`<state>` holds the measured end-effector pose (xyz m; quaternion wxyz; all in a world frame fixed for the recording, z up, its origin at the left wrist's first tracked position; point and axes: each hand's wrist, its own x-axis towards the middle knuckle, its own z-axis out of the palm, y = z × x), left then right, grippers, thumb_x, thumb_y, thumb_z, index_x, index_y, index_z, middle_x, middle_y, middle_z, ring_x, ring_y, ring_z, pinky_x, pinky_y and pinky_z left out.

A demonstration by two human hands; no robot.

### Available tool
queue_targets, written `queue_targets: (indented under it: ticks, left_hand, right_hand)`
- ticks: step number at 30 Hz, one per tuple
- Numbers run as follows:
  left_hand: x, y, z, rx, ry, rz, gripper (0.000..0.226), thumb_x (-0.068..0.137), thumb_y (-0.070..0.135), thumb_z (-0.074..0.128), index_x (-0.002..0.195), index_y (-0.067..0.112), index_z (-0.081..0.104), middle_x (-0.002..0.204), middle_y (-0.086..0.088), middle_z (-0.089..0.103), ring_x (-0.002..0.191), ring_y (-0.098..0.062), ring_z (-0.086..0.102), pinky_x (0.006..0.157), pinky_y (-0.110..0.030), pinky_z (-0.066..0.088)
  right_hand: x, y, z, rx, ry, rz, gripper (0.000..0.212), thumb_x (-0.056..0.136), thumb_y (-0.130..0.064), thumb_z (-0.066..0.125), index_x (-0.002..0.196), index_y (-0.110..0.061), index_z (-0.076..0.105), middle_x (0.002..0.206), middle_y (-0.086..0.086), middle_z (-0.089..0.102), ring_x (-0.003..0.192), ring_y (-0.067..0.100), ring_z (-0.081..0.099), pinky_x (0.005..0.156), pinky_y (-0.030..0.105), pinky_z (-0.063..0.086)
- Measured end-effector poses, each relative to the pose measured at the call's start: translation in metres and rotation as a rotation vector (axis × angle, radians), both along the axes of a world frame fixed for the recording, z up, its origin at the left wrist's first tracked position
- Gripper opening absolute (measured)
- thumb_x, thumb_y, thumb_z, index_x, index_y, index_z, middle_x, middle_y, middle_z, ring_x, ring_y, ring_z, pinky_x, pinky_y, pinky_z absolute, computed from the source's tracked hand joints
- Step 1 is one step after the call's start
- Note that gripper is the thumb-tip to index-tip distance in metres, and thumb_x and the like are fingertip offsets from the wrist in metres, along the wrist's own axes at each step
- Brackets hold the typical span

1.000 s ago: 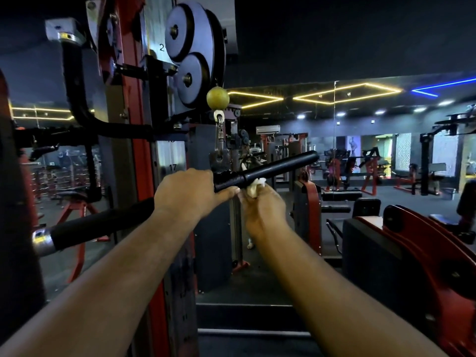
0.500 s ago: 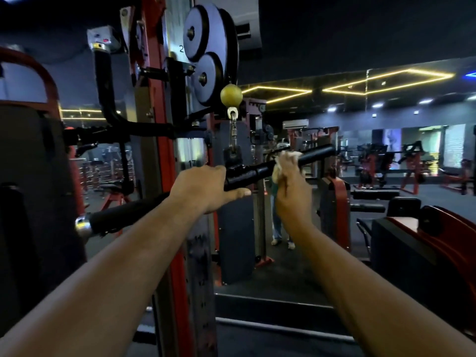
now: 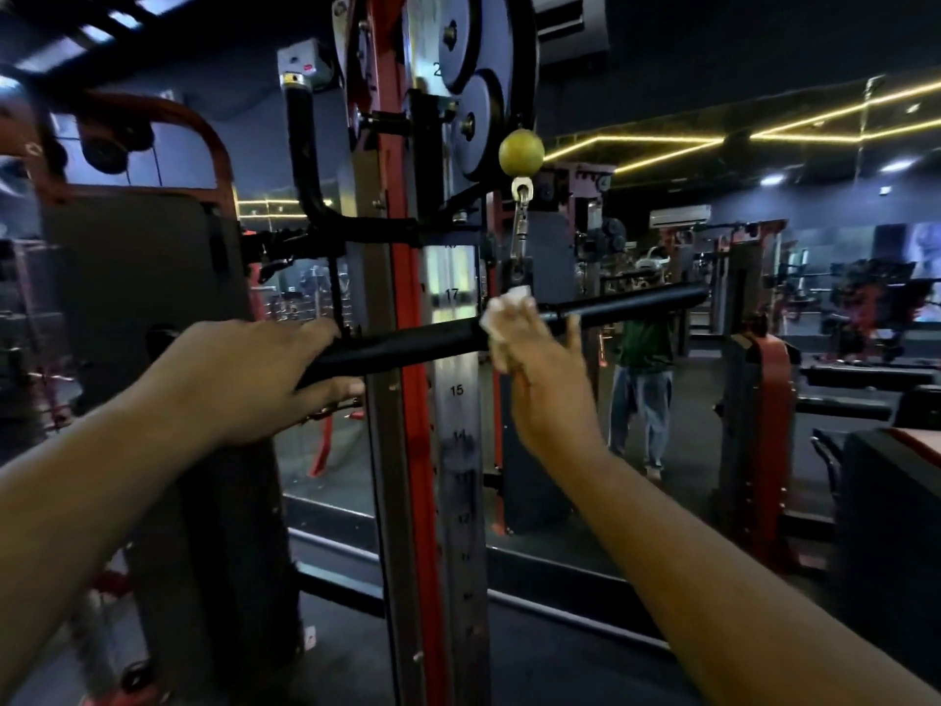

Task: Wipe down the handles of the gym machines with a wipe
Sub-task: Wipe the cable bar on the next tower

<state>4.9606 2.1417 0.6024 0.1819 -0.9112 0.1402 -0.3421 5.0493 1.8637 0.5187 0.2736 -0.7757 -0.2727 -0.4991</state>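
A long black rubber-coated cable bar point(image 3: 422, 343) hangs roughly level, tilted up to the right, from a metal clip point(image 3: 519, 221) under a yellow ball stopper point(image 3: 521, 151). A crumpled white wipe point(image 3: 501, 318) is pressed against the bar near its middle, held by the right hand point(image 3: 547, 379) with its fingers wrapped over it and the bar. The left hand point(image 3: 265, 374) grips the bar's left part, fingers curled round. Behind stands the red and silver numbered upright point(image 3: 455, 400) of the machine.
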Motion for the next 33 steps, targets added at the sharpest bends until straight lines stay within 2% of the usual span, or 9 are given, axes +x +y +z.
queue_targets:
  ticks: [2, 6, 9, 13, 16, 20, 24, 29, 33]
  left_hand:
    - [-0.007, 0.014, -0.004, 0.004, -0.015, 0.017, 0.07, 0.078, 0.082, 0.004, 0.116, 0.038, 0.042, 0.09, 0.015, 0.057, 0.072, -0.008, 0.06, 0.056, -0.029, 0.047]
    - [-0.017, 0.036, -0.019, 0.012, -0.058, 0.0, 0.065, 0.085, 0.079, 0.009, 0.118, 0.036, 0.044, 0.082, 0.014, 0.054, 0.064, -0.005, 0.053, 0.051, -0.027, 0.042]
    - [-0.018, 0.052, -0.026, -0.105, 0.027, -0.088, 0.051, 0.093, 0.074, 0.031, 0.126, 0.038, 0.047, 0.084, 0.015, 0.059, 0.068, -0.004, 0.057, 0.053, -0.027, 0.04]
    - [-0.02, 0.082, -0.029, -0.184, 0.073, -0.171, 0.046, 0.097, 0.068, 0.041, 0.133, 0.04, 0.047, 0.08, 0.018, 0.055, 0.064, 0.001, 0.05, 0.053, -0.027, 0.038]
    - [-0.02, 0.109, -0.034, -0.264, 0.047, -0.213, 0.045, 0.095, 0.069, 0.042, 0.126, 0.037, 0.053, 0.079, 0.014, 0.058, 0.065, -0.001, 0.054, 0.052, -0.026, 0.041]
    - [-0.017, 0.118, -0.046, -0.314, 0.065, -0.345, 0.053, 0.092, 0.069, 0.039, 0.126, 0.032, 0.056, 0.083, 0.011, 0.061, 0.067, -0.004, 0.057, 0.058, -0.027, 0.048]
    - [-0.02, 0.12, -0.057, -0.338, 0.131, -0.406, 0.044, 0.097, 0.056, 0.047, 0.13, 0.028, 0.053, 0.098, 0.006, 0.064, 0.077, -0.011, 0.057, 0.068, -0.029, 0.049]
    - [-0.026, 0.129, -0.071, -0.371, 0.119, -0.397, 0.046, 0.099, 0.061, 0.04, 0.132, 0.03, 0.05, 0.081, 0.013, 0.053, 0.067, -0.002, 0.054, 0.064, -0.029, 0.053]
    - [-0.024, 0.123, -0.073, -0.368, 0.076, -0.403, 0.047, 0.099, 0.06, 0.036, 0.126, 0.026, 0.053, 0.09, 0.007, 0.063, 0.073, -0.012, 0.062, 0.07, -0.037, 0.057]
  right_hand:
    - [-0.002, 0.012, -0.004, -0.121, -0.11, -0.025, 0.052, 0.1, 0.0, 0.047, 0.148, -0.02, 0.047, 0.156, -0.003, 0.042, 0.148, 0.007, 0.026, 0.125, 0.056, 0.004]
    - [0.008, -0.002, 0.006, 0.334, 0.077, -0.166, 0.048, 0.099, -0.003, 0.05, 0.145, -0.018, 0.051, 0.148, -0.004, 0.053, 0.145, 0.002, 0.031, 0.126, 0.052, 0.006]
    - [-0.015, 0.048, 0.005, 0.141, 0.031, -0.174, 0.054, 0.094, 0.01, 0.048, 0.144, -0.01, 0.052, 0.152, 0.012, 0.049, 0.148, 0.029, 0.035, 0.123, 0.06, 0.016]
    - [-0.039, 0.114, -0.01, -0.205, -0.088, -0.211, 0.07, 0.094, 0.012, 0.051, 0.154, -0.024, 0.038, 0.158, -0.005, 0.037, 0.15, 0.01, 0.024, 0.125, 0.056, 0.012]
    - [-0.032, 0.094, -0.007, 0.014, -0.006, -0.392, 0.06, 0.101, -0.001, 0.046, 0.154, -0.026, 0.037, 0.157, -0.005, 0.038, 0.151, 0.012, 0.021, 0.124, 0.06, 0.006]
    - [-0.063, 0.145, -0.005, 0.204, 0.147, -0.286, 0.039, 0.103, -0.014, 0.051, 0.141, -0.021, 0.053, 0.131, 0.003, 0.064, 0.124, 0.027, 0.057, 0.105, 0.046, 0.047]
    - [-0.077, 0.191, -0.023, -0.268, -0.078, -0.093, 0.061, 0.094, 0.009, 0.047, 0.149, -0.018, 0.044, 0.151, 0.003, 0.05, 0.146, 0.017, 0.038, 0.126, 0.049, 0.016]
    - [-0.053, 0.142, -0.006, 0.082, 0.075, -0.394, 0.049, 0.104, -0.005, 0.041, 0.15, -0.024, 0.043, 0.152, 0.0, 0.048, 0.149, 0.018, 0.031, 0.125, 0.058, 0.01]
    - [-0.077, 0.202, -0.025, -0.088, 0.019, -0.102, 0.049, 0.102, 0.0, 0.042, 0.147, -0.02, 0.049, 0.153, 0.001, 0.048, 0.149, 0.018, 0.033, 0.126, 0.048, 0.016]
